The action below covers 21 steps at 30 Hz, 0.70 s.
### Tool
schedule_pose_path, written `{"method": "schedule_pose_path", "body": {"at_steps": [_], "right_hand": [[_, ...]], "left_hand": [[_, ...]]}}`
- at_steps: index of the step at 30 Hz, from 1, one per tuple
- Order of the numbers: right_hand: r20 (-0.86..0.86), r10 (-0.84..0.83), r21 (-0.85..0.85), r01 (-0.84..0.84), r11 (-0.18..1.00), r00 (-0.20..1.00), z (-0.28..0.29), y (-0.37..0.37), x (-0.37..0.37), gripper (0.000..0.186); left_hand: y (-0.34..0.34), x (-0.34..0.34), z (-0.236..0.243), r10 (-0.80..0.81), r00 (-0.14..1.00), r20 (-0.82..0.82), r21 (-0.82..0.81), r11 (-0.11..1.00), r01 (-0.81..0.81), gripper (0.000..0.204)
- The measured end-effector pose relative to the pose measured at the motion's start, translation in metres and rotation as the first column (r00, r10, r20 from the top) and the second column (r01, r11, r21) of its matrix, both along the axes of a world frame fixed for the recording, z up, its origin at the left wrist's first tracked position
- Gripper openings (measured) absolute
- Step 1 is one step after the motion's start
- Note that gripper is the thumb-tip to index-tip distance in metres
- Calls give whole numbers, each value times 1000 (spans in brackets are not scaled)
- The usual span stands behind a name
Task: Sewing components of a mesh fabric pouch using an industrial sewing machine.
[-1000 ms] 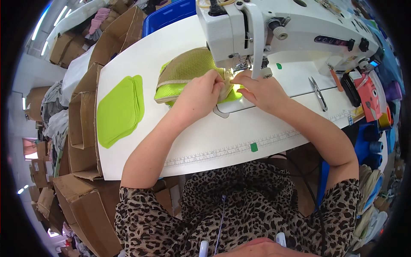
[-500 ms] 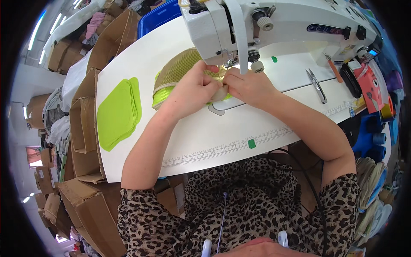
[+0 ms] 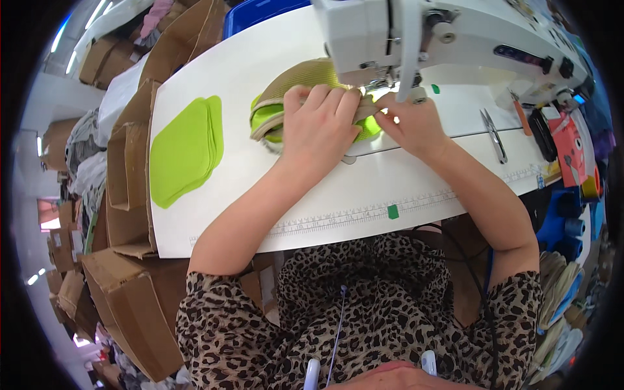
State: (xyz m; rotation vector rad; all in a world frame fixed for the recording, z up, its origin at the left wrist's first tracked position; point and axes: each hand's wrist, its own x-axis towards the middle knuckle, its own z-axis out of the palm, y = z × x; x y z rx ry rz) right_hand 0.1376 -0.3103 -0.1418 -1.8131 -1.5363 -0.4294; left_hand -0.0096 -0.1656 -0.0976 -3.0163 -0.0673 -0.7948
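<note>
Two hands on the mesh piece (image 3: 302,73), lying on the bench (image 3: 237,162) beside the machine's foot (image 3: 378,84): your left hand (image 3: 318,127) has fingers bent over it, gripping a fold; your right hand (image 3: 413,123) pinches its beige strip (image 3: 365,109), thumb and fingertips nearly together. Best guide it evenly, I'd judge, strip flat, fingertips clear. Counting across: one lime cloth stack (image 3: 185,153), layers uncountable; one mesh piece; one sewing machine (image 3: 468,42); one pair of snips (image 3: 494,136).
</note>
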Motion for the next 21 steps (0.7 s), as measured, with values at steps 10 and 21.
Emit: {"method": "schedule_pose_path", "body": {"at_steps": [10, 21], "right_hand": [[-295, 57, -137, -101, 985, 954, 0, -13, 3, 13], [223, 328, -215, -282, 935, 918, 10, -15, -18, 12]], "left_hand": [[22, 3, -23, -11, 999, -31, 2, 1000, 11, 24], [30, -8, -16, -297, 936, -192, -76, 955, 287, 29]]}}
